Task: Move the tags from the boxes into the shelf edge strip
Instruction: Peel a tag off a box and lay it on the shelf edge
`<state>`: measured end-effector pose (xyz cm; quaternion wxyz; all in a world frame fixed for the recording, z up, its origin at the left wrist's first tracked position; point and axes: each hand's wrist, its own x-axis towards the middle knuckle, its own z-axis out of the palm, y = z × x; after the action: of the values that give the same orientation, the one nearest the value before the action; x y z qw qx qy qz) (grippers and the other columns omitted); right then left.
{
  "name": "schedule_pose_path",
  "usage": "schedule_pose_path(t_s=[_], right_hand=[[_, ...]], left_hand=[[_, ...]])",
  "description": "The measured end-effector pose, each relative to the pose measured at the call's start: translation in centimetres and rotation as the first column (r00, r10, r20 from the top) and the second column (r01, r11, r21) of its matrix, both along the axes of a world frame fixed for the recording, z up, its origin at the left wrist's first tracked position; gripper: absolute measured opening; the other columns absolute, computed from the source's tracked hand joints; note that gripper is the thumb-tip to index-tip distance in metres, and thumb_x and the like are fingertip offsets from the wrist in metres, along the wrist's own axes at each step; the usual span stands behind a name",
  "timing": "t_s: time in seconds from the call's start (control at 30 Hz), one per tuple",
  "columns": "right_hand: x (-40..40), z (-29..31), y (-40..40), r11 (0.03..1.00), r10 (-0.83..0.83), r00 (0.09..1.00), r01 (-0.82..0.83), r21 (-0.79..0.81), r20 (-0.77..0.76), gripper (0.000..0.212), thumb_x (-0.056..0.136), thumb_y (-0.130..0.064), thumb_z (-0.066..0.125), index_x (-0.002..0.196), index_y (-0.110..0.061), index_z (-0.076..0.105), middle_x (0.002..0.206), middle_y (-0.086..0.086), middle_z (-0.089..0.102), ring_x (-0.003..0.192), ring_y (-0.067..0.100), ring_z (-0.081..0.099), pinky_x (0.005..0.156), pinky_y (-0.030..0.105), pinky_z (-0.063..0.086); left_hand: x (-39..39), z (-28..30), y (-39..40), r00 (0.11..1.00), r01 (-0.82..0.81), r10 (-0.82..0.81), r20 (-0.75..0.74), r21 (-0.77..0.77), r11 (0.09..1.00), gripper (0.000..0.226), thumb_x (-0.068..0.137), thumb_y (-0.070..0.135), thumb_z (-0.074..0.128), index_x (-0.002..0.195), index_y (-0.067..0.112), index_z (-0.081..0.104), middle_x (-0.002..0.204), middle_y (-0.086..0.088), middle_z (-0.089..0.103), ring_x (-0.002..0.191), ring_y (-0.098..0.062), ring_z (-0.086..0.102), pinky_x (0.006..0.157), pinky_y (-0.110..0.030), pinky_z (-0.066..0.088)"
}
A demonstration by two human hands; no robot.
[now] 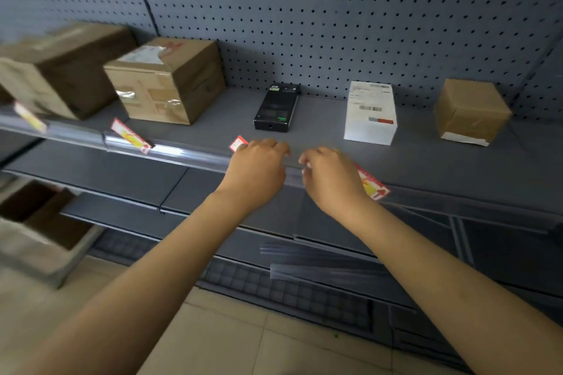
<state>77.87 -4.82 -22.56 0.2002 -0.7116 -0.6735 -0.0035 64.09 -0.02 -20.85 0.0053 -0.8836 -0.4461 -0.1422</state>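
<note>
Tag (238, 143) lies on the shelf by the strip (182, 154), under the left hand (259, 166), whose curled fingers touch it; whether they pinch it I cannot tell. Right hand (330, 175) hangs loosely curled, holding nothing. Best slide the tag's edge squarely into the channel. Four tags show; five boxes.

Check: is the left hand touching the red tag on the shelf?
Touching. The head view shows the left hand's fingers lying over the red tag's right end, with only its left part showing.
</note>
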Motion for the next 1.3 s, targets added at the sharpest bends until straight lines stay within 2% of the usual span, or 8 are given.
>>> schedule_pose_path(t_s=[0.13,0.37,0.53,0.7,0.8,1.03,1.13,1.3], right_hand=[[-5.8,0.2,3.3,0.995,0.090,0.996,-0.090,-0.042,-0.004,0.022,0.090,-0.013,0.055,0.110,-0.012,0.064,0.111,0.011,0.066,0.104,0.032,0.057,0.083,0.037,0.048],[-18.5,1.9,9.1,0.945,0.317,0.948,-0.313,-0.091,0.037,0.021,0.094,-0.021,0.054,0.111,-0.013,0.063,0.114,0.009,0.064,0.107,0.032,0.058,0.084,0.037,0.049],[-30.5,3.0,13.9,0.893,0.439,0.898,-0.434,-0.119,0.027,0.018,0.091,-0.017,0.055,0.103,-0.012,0.067,0.113,0.012,0.064,0.105,0.033,0.059,0.086,0.038,0.052],[-40.9,3.6,18.0,0.839,0.539,0.840,-0.527,-0.134,0.070,0.018,0.091,-0.018,0.055,0.103,-0.012,0.067,0.109,0.010,0.066,0.102,0.031,0.061,0.083,0.035,0.051],[-45.6,3.6,20.3,0.804,0.589,0.804,-0.573,-0.156,0.083,0.018,0.091,-0.020,0.054,0.103,-0.014,0.067,0.109,0.008,0.065,0.101,0.029,0.061,0.081,0.034,0.051],[-54.5,3.6,28.0,0.754,0.656,0.743,-0.640,-0.147,0.131,0.019,0.092,-0.018,0.055,0.108,-0.014,0.065,0.112,0.008,0.065,0.104,0.029,0.061,0.084,0.035,0.052],[-57.6,4.0,31.9,0.751,0.659,0.740,-0.644,-0.142,0.131,0.020,0.092,-0.017,0.054,0.109,-0.014,0.065,0.113,0.008,0.066,0.106,0.028,0.061,0.084,0.032,0.050],[-61.6,5.7,38.0,0.738,0.675,0.732,-0.664,-0.119,0.096,0.022,0.095,-0.022,0.051,0.108,-0.013,0.065,0.114,0.011,0.065,0.104,0.031,0.061,0.083,0.037,0.051]], left_hand=[[-7.1,0.7,1.4,0.984,-0.153,0.156,-0.090,0.045,0.987,0.031,0.088,0.016,0.055,0.118,0.015,0.059,0.117,-0.009,0.063,0.110,-0.034,0.057,0.090,-0.038,0.043],[-21.5,1.4,4.2,0.910,-0.376,0.379,-0.171,0.050,0.925,0.035,0.091,0.024,0.053,0.125,0.020,0.054,0.127,-0.005,0.059,0.119,-0.028,0.053,0.098,-0.039,0.039],[-32.9,2.1,6.4,0.842,-0.488,0.497,-0.211,0.095,0.868,0.028,0.092,0.024,0.050,0.119,0.021,0.056,0.122,-0.001,0.061,0.112,-0.025,0.058,0.093,-0.037,0.040],[-42.9,2.7,7.9,0.758,-0.616,0.615,-0.218,0.072,0.785,0.029,0.091,0.020,0.049,0.119,0.019,0.057,0.117,-0.004,0.062,0.108,-0.027,0.059,0.089,-0.037,0.043],[-47.4,2.8,9.3,0.724,-0.657,0.654,-0.220,0.072,0.751,0.027,0.091,0.019,0.050,0.116,0.018,0.059,0.114,-0.004,0.064,0.106,-0.027,0.060,0.086,-0.036,0.043],[-55.3,2.5,15.1,0.670,-0.724,0.714,-0.202,0.035,0.689,0.028,0.092,0.023,0.050,0.118,0.017,0.059,0.120,-0.004,0.063,0.110,-0.028,0.060,0.089,-0.036,0.044],[-58.0,3.2,18.2,0.659,-0.737,0.726,-0.198,0.023,0.676,0.027,0.095,0.025,0.047,0.119,0.017,0.058,0.120,-0.005,0.063,0.108,-0.027,0.060,0.090,-0.038,0.044],[-62.4,4.6,24.4,0.649,-0.746,0.737,-0.188,0.035,0.665,0.028,0.096,0.025,0.048,0.123,0.022,0.055,0.121,-0.002,0.063,0.107,-0.024,0.060,0.087,-0.032,0.046]])
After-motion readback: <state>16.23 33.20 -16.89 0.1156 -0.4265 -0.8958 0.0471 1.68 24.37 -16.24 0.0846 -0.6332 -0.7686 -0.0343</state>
